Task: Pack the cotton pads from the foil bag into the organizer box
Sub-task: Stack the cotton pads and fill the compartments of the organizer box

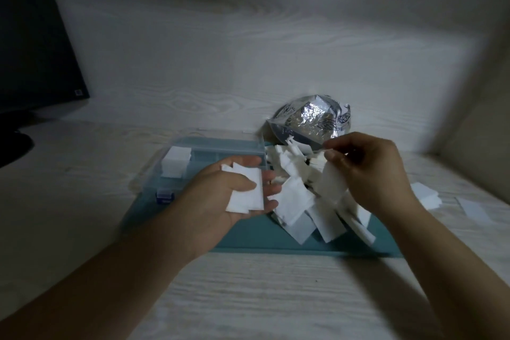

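A crumpled silver foil bag lies at the back of a teal mat. In front of it spreads a loose heap of white square cotton pads. The clear blue organizer box stands open to the left, with a neat stack of pads in its left compartment. My left hand lies palm up in front of the box and holds a small stack of pads under its thumb. My right hand hovers over the heap, fingertips pinching a pad lifted from it.
The teal mat lies on a pale wood-grain table. A few stray pads lie on the table to the right of the mat. A dark monitor stands at the far left. A pale wall closes the back and right.
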